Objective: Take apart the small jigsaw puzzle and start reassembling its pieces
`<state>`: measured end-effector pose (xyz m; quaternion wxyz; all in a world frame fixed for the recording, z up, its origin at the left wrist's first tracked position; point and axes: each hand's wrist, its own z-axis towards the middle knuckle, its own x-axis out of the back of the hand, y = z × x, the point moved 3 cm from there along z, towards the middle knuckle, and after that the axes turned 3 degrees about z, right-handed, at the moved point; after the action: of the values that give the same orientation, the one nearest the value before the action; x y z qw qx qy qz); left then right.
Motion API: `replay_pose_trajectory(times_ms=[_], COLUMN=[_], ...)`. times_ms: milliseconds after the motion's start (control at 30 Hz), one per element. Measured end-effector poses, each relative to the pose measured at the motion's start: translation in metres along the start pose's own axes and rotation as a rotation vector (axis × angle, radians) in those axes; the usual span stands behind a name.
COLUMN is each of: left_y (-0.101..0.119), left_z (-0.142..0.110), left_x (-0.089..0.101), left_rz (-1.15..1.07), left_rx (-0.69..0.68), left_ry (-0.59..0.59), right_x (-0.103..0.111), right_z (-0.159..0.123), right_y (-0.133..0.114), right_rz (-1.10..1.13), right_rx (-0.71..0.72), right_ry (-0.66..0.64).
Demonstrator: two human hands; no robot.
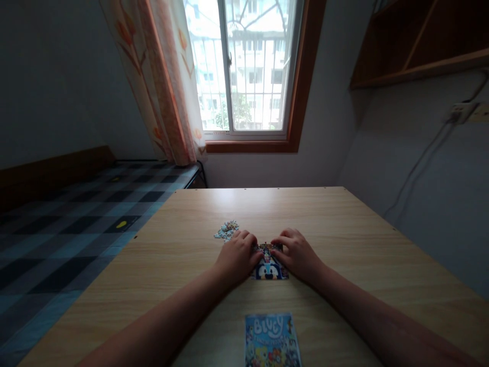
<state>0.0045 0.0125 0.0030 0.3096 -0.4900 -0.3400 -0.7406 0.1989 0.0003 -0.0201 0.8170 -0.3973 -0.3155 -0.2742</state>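
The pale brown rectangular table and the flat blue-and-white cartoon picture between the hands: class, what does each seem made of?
Pale brown table: probably wood or wood-look laminate, smooth with a soft sheen; streaky grain and pale glare show. Cartoon picture: perhaps printed card; thin-looking, with a multicoloured image, finish unclear.
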Motion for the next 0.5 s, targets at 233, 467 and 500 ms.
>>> replay_pose_trajectory(times_ms=[233, 467, 500], left_y=[-0.003, -0.004, -0.004], left_z=[0.001, 0.001, 0.001], left_x=[-0.002, -0.002, -0.002], left_rz=[-0.057, -0.133, -0.139], left_rx=[-0.028, -0.070, -0.066], left_ry=[0.004, -0.019, -0.021], right_x=[0.000, 0.004, 0.005], right_z=[0.001, -0.001, -0.001], right_y=[-0.003, -0.012, -0.013], right_rz=[0.050, 0.137, 0.148], right_rx=[0.025, 0.096, 0.104], right_ry=[-0.033, -0.028, -0.030])
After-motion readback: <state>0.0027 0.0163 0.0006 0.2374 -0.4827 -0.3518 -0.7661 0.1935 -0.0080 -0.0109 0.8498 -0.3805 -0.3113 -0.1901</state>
